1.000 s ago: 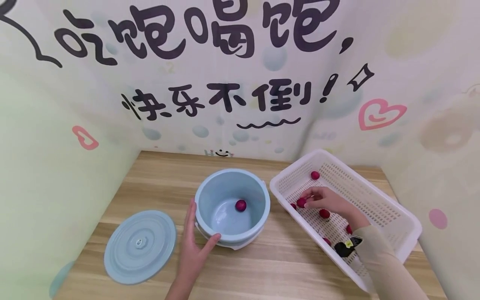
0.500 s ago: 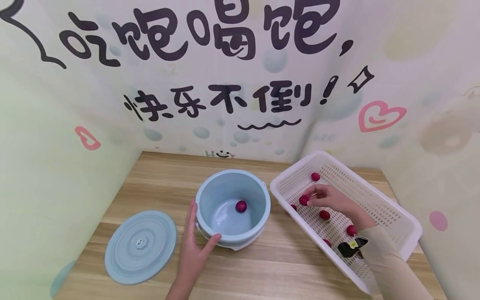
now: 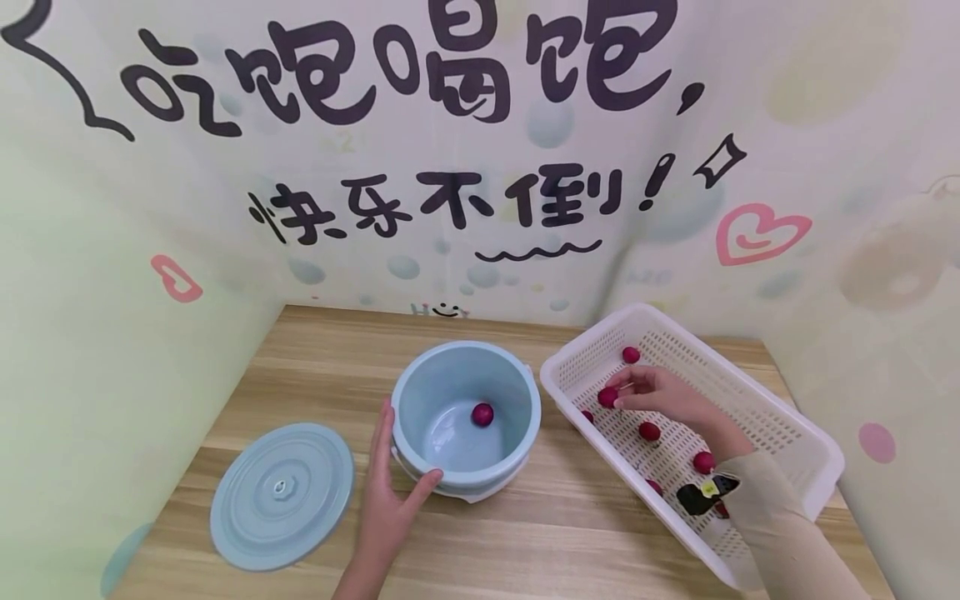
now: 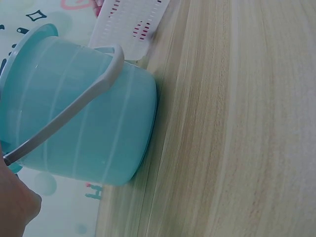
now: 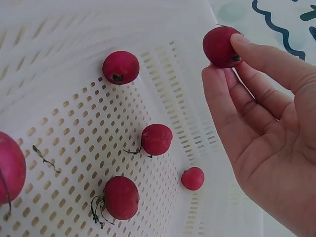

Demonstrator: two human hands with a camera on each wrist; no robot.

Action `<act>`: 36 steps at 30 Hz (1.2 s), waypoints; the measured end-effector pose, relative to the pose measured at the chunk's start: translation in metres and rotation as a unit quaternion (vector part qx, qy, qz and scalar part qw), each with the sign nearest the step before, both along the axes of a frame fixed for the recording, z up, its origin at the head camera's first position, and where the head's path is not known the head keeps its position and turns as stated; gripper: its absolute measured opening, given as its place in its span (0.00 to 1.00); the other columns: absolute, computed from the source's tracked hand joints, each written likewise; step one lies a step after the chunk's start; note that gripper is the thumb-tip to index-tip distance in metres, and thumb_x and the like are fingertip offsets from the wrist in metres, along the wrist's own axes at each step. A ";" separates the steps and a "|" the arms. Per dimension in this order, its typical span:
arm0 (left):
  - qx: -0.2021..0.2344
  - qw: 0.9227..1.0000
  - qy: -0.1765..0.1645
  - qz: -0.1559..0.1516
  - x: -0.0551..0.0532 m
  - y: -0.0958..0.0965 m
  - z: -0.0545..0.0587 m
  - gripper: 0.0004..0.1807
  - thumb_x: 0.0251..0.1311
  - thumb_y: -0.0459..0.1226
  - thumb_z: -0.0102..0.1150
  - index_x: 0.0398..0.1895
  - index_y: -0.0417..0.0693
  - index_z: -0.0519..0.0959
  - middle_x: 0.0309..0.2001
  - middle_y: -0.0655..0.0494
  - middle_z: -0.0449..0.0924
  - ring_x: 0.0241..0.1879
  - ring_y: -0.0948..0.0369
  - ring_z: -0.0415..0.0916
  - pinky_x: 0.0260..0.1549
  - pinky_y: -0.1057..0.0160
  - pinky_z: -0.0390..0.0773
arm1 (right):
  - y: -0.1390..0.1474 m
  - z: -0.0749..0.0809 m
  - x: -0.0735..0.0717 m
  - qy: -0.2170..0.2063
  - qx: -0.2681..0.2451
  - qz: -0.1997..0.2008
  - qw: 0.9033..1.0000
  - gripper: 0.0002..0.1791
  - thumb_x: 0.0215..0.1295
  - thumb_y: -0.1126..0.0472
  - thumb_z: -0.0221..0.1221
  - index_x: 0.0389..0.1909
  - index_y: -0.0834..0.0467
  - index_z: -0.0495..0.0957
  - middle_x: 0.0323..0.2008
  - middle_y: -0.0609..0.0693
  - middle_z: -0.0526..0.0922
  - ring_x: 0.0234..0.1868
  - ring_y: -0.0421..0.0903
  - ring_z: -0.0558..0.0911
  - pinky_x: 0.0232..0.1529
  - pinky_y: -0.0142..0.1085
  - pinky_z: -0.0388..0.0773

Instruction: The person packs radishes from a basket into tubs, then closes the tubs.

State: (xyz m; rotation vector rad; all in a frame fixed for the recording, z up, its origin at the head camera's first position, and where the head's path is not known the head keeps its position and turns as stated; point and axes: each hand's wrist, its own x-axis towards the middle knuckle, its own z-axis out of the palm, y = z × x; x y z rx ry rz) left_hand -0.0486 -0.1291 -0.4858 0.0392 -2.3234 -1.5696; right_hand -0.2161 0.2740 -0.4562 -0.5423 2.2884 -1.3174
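The right hand (image 3: 663, 396) has gone up just a tiny bit, and the radish (image 5: 222, 47) it pinches between thumb and fingers came up with it. The held radish is in the head view's left part of the basket (image 3: 750, 408), and it looks to be up off the bottom. I think that means the picking-up part is done for this one. The sleeve (image 3: 780, 508) moved a little too, so a low radish (image 3: 703, 462) that was half covered now shows more.

The left hand (image 3: 386, 504) has stayed put, with straight fingers along the side of the bucket (image 3: 423, 387) and the thumb at its near edge. One radish (image 3: 482, 414) sits in the bucket. The lid (image 3: 283, 496) lies beside it on the bench (image 3: 555, 533).

Some bits are hard to see. The near edge of the basket hides part of two radishes. A black thing (image 3: 699, 497) at the right wrist covers most of another, so I can't count them all. In the left wrist view the hand is cut off at the corner, and I can't tell if it touches the handle (image 4: 98, 84).
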 end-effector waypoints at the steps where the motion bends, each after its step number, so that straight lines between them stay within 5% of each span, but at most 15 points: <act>1: 0.001 1.000 0.000 0.000 0.000 0.000 0.000 0.56 0.54 0.37 0.73 0.80 0.62 0.48 0.81 0.64 0.44 0.79 0.69 0.41 0.71 0.83 0.45 | 0.000 0.001 0.000 0.001 0.000 -0.002 1.000 0.17 0.65 0.62 0.64 0.51 0.66 0.77 0.41 0.52 0.85 0.41 0.44 0.84 0.47 0.26 0.82; 36: 0.005 1.000 -0.021 0.004 0.002 0.001 0.003 0.55 0.55 0.40 0.73 0.80 0.63 0.47 0.81 0.67 0.43 0.79 0.69 0.41 0.70 0.84 0.45 | -0.035 0.036 0.012 0.040 -0.011 0.015 0.999 0.18 0.62 0.61 0.67 0.52 0.62 0.79 0.47 0.60 0.85 0.44 0.37 0.83 0.48 0.26 0.83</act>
